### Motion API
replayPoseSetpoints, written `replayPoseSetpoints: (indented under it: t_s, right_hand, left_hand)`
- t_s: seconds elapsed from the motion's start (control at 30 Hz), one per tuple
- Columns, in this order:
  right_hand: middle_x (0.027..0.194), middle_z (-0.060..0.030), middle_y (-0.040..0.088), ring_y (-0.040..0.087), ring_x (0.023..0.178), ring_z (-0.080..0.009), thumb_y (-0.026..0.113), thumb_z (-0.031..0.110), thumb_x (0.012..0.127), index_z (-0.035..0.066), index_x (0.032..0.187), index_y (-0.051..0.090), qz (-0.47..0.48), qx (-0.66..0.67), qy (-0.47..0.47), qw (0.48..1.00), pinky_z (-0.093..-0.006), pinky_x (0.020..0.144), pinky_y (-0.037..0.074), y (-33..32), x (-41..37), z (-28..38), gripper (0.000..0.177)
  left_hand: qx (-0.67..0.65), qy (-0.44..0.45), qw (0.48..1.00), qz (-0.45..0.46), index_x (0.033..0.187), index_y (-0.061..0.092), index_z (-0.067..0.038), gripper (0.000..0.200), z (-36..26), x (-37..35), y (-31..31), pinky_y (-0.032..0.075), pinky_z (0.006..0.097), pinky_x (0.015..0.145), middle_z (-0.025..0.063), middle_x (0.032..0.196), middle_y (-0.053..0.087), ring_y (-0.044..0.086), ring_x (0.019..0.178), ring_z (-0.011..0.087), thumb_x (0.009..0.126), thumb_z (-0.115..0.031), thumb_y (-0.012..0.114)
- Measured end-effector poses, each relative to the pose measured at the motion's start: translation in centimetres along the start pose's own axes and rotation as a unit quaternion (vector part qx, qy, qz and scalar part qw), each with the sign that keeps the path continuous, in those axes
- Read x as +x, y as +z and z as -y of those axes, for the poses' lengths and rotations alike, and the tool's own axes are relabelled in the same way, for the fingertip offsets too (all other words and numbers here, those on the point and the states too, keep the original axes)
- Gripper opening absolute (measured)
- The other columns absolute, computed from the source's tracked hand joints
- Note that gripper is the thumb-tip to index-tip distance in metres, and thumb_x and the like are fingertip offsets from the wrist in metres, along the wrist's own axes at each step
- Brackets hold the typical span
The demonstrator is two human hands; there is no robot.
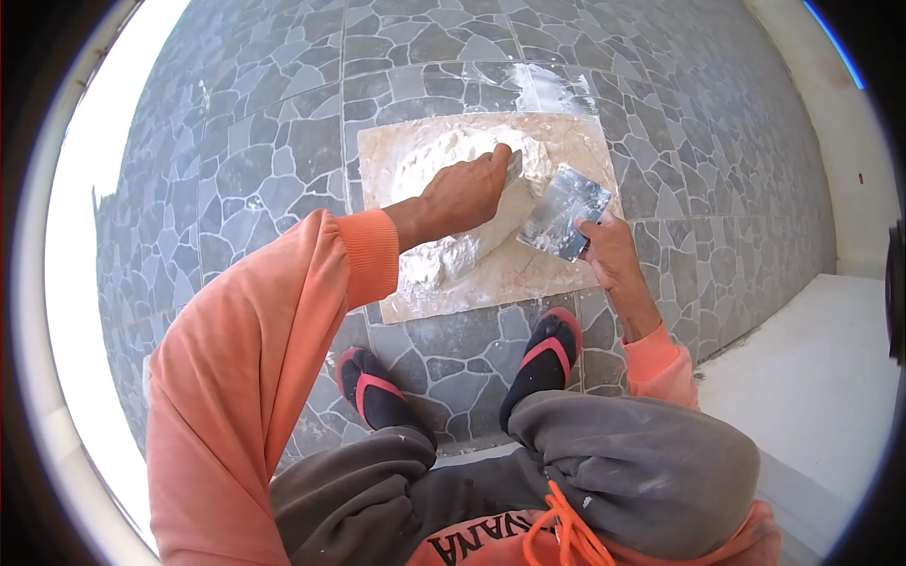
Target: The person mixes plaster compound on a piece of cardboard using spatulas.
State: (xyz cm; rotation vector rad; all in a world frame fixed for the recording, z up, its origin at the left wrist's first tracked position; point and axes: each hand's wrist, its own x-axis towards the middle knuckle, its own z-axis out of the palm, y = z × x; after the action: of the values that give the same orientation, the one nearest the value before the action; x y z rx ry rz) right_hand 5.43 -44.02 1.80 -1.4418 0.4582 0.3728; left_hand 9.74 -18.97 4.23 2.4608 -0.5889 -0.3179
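A mound of white plaster-like paste (462, 247) is spread over a tan board (528, 275) on the floor. My left hand (464, 193) reaches over the paste with its fingers closed around a small grey scraper (514, 168), only part of which shows. In my right hand (612, 247) is a flat, wide metal scraper (566, 209), its blade smeared with white, pinched with the thumb on top. This blade hangs over the board's right side, beside the paste.
Grey stone-patterned tiles (274, 179) surround the board. White smears (552, 90) mark the tiles beyond it. My feet in pink-strapped sandals (547, 354) stand at the board's near edge. A white ledge (812, 377) lies to the right, beside a pale wall (840, 141).
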Motion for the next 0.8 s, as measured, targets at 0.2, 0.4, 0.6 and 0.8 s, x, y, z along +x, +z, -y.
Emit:
replayPoseSetpoints:
  t_s: [0.2, 0.4, 0.6, 0.8]
  right_hand:
    - [0.098, -0.0095, 0.062, 0.064, 0.081, -0.0191, 0.056, 0.000, 0.085, -0.004, 0.117, 0.054, -0.040, -0.176, 0.060, 0.982, -0.0389, 0.064, 0.055, -10.4, 8.9, -2.2, 0.032]
    - [0.085, -0.0076, 0.062, 0.059, 0.068, -0.0153, 0.059, 0.003, 0.081, -0.004, 0.105, 0.061, 0.031, -0.259, 0.017, 0.965, -0.0341, 0.052, 0.045, -9.4, 15.9, -3.4, 0.025]
    - [0.081, -0.0098, 0.064, 0.058, 0.069, -0.0163, 0.056, 0.009, 0.085, -0.002, 0.105, 0.061, 0.103, -0.303, -0.019, 0.947, -0.0352, 0.060, 0.047, -3.2, 12.2, 0.3, 0.024]
    - [0.081, -0.0246, 0.062, 0.062, 0.075, -0.0372, 0.053, 0.017, 0.088, -0.005, 0.105, 0.055, 0.139, -0.615, -0.160, 0.760, -0.0450, 0.071, 0.048, 3.6, 4.5, 2.6, 0.029]
  left_hand:
    - [-0.052, -0.015, 0.997, -0.048, 0.120, 0.034, 0.007, 0.034, 1.9, -0.1, -1.8, 0.043, 0.0550, 0.074, 0.0362, 0.088, 0.060, 0.059, 0.082, 0.0507, 0.096, -0.014, 0.045]
    - [-0.063, -0.050, 0.992, -0.093, 0.125, 0.035, 0.009, 0.040, 2.6, -1.0, -5.0, 0.045, 0.0526, 0.081, 0.0388, 0.099, 0.059, 0.060, 0.092, 0.0496, 0.098, -0.019, 0.044]
    - [-0.070, -0.120, 0.985, -0.101, 0.130, 0.038, 0.007, 0.047, 0.7, -6.7, -10.8, 0.045, 0.0453, 0.089, 0.0337, 0.115, 0.056, 0.060, 0.105, 0.0418, 0.098, -0.026, 0.047]
    - [-0.142, -0.163, 0.962, -0.166, 0.126, 0.038, 0.006, 0.042, -0.4, -10.8, -10.7, 0.046, 0.0439, 0.079, 0.0293, 0.100, 0.060, 0.062, 0.089, 0.0386, 0.097, -0.022, 0.049]
